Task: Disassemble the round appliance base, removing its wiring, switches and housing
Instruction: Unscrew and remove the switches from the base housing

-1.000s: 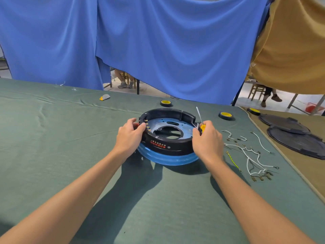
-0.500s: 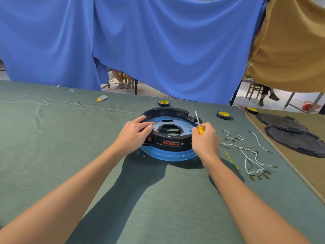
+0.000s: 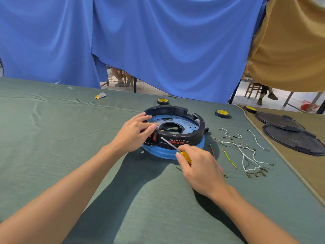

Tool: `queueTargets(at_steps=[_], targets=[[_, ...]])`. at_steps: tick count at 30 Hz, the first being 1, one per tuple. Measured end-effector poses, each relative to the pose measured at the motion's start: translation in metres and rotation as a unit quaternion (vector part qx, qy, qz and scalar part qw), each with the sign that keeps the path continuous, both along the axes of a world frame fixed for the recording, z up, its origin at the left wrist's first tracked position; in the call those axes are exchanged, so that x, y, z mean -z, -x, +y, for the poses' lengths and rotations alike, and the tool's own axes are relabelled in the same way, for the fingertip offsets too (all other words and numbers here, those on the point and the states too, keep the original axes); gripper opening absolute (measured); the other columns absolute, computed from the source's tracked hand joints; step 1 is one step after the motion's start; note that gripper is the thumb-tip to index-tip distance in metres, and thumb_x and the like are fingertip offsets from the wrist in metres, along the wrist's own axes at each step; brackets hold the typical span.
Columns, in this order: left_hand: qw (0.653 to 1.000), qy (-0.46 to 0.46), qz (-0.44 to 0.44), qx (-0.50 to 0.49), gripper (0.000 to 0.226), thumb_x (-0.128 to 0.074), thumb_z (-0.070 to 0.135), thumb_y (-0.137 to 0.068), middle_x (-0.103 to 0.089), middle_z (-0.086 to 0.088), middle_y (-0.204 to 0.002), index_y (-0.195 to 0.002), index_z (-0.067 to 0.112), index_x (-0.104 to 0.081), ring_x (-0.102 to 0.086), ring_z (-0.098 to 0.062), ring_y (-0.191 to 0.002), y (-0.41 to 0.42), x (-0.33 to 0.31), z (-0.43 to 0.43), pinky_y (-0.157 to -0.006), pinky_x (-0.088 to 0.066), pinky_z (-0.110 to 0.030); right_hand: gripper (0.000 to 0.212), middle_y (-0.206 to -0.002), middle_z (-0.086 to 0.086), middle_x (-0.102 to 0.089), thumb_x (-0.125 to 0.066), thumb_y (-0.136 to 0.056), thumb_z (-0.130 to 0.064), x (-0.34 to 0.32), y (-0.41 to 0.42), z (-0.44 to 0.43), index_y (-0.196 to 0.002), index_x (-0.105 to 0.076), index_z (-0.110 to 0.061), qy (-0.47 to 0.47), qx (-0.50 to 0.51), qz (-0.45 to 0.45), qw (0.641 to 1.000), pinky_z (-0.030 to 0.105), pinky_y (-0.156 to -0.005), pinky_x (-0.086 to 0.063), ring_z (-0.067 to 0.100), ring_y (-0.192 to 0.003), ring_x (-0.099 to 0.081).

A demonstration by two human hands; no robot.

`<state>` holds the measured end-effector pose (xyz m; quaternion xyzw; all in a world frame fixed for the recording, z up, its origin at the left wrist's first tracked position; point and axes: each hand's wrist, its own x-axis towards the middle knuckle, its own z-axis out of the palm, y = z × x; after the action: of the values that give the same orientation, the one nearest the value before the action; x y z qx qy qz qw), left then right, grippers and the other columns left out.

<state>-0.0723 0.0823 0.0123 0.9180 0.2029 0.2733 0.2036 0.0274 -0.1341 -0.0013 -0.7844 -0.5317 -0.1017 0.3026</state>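
Though the appliance base point(image 3: 190, 138) sits flat near the middle of the bench point(image 3: 70, 147), its black plastic housing looks light and stiff. I judge it apt to skid on the cloth and to crack at thin clips if levered hard. At its nine o'clock the left hand point(image 3: 135, 132) curls over the rim, gripping the housing just above the red switches point(image 3: 152, 137) at eight o'clock. That thick rim seems the sound place to brace it. The screwdriver point(image 3: 186, 156) slants toward ten o'clock, its tip at the switch block; whether it touches I cannot tell. The right hand point(image 3: 202, 166), at five o'clock of the base, is closed round the yellow handle. Loose wires point(image 3: 246, 150) lie at three o'clock, apart from the base, limp and easily tangled. Half a second ago the screwdriver stood upright at the rim's three o'clock. It has since come round to the front and now points at the switches.
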Motion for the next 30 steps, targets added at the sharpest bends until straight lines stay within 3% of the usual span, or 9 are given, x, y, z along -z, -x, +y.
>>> queueTargets(at_steps=[2, 7, 11, 14, 18, 21, 24, 27, 30], targets=[[0.999, 0.020, 0.018, 0.025, 0.034, -0.044, 0.039, -0.101, -0.043, 0.004, -0.151, -0.129, 0.030, -0.062, -0.025, -0.010, -0.144, 0.001, -0.005, -0.001, -0.116, -0.017, -0.027, 0.018, -0.087, -0.004, -0.063, -0.049, -0.097, -0.037, 0.003, 0.001, 0.000, -0.101, -0.060, -0.024, 0.013, -0.001, -0.002, 1.000, 0.041, -0.073, -0.047, 0.024, -0.087, -0.059], [0.997, 0.027, 0.060, 0.041, 0.040, -0.044, 0.042, -0.101, -0.035, 0.007, -0.155, -0.139, 0.033, -0.051, -0.018, -0.009, -0.146, 0.002, -0.009, -0.006, -0.117, -0.012, -0.029, 0.022, -0.085, -0.001, -0.061, -0.044, -0.098, -0.037, 0.006, 0.004, 0.006, -0.101, -0.060, -0.022, 0.030, 0.006, -0.024, 0.999, 0.041, -0.071, -0.046, 0.028, -0.086, -0.059], [0.998, 0.003, 0.056, 0.024, 0.037, -0.044, 0.043, -0.100, -0.043, 0.006, -0.150, -0.134, 0.034, -0.056, -0.025, -0.012, -0.144, -0.001, -0.009, -0.008, -0.119, -0.020, -0.038, 0.022, -0.077, -0.001, -0.051, -0.040, -0.099, -0.036, 0.005, 0.008, 0.004, -0.096, -0.055, -0.020, 0.043, 0.026, -0.049, 0.998, 0.038, -0.064, -0.040, 0.032, -0.080, -0.056], [0.999, -0.024, 0.036, 0.007, 0.034, -0.044, 0.042, -0.101, -0.054, 0.004, -0.141, -0.125, 0.033, -0.065, -0.034, -0.016, -0.139, -0.005, -0.010, -0.011, -0.113, -0.029, -0.043, 0.020, -0.075, -0.002, -0.042, -0.035, -0.101, -0.035, 0.005, 0.013, 0.003, -0.087, -0.041, -0.022, 0.058, 0.033, -0.071, 0.995, 0.036, -0.061, -0.031, 0.033, -0.077, -0.054], [1.000, -0.007, 0.008, 0.008, 0.030, -0.049, 0.036, -0.100, -0.060, -0.003, -0.135, -0.117, 0.025, -0.071, -0.042, -0.016, -0.135, -0.011, -0.012, -0.016, -0.107, -0.028, -0.024, 0.018, -0.078, 0.000, -0.040, -0.031, -0.103, -0.032, 0.003, 0.019, 0.002, -0.089, -0.036, -0.023, 0.081, 0.047, -0.098, 0.991, 0.037, -0.062, -0.035, 0.036, -0.075, -0.053], [1.000, 0.012, 0.014, 0.011, 0.029, -0.050, 0.034, -0.100, -0.057, -0.003, -0.138, -0.118, 0.023, -0.070, -0.039, -0.015, -0.138, -0.012, -0.014, -0.018, -0.112, -0.025, -0.026, 0.008, -0.075, 0.003, -0.042, -0.048, -0.097, -0.024, -0.006, 0.029, 0.003, -0.092, -0.047, -0.018, 0.119, 0.083, -0.133, 0.980, 0.035, -0.054, -0.036, 0.033, -0.059, -0.043], [0.999, 0.032, 0.002, 0.006, 0.029, -0.050, 0.032, -0.100, -0.055, 0.000, -0.141, -0.120, 0.024, -0.069, -0.035, -0.011, -0.141, -0.011, -0.013, -0.021, -0.115, -0.022, -0.030, 0.021, -0.060, 0.005, -0.050, -0.078, -0.071, -0.014, -0.015, 0.035, 0.002, -0.075, -0.057, -0.013, 0.141, 0.110, -0.175, 0.968, 0.029, -0.041, -0.024, 0.031, -0.040, -0.050], [0.999, 0.044, -0.014, 0.002, 0.028, -0.051, 0.031, -0.100, -0.055, 0.001, -0.140, -0.119, 0.023, -0.070, -0.036, -0.009, -0.140, -0.010, -0.012, -0.024, -0.117, -0.019, -0.031, 0.014, -0.074, 0.006, -0.054, -0.063, -0.086, -0.019, -0.019, 0.034, 0.003, -0.083, -0.050, -0.014, 0.142, 0.096, -0.186, 0.968, 0.031, -0.048, -0.028, 0.035, -0.062, -0.061], [0.998, 0.057, -0.022, 0.001, 0.026, -0.052, 0.030, -0.099, -0.056, 0.001, -0.139, -0.117, 0.024, -0.071, -0.037, -0.009, -0.139, -0.010, -0.012, -0.025, -0.119, -0.020, -0.037, 0.020, -0.077, 0.006, -0.049, -0.050, -0.093, -0.024, -0.024, 0.018, 0.008, -0.078, -0.038, -0.017, 0.123, 0.065, -0.149, 0.979, 0.033, -0.058, -0.031, 0.036, -0.076, -0.058]])
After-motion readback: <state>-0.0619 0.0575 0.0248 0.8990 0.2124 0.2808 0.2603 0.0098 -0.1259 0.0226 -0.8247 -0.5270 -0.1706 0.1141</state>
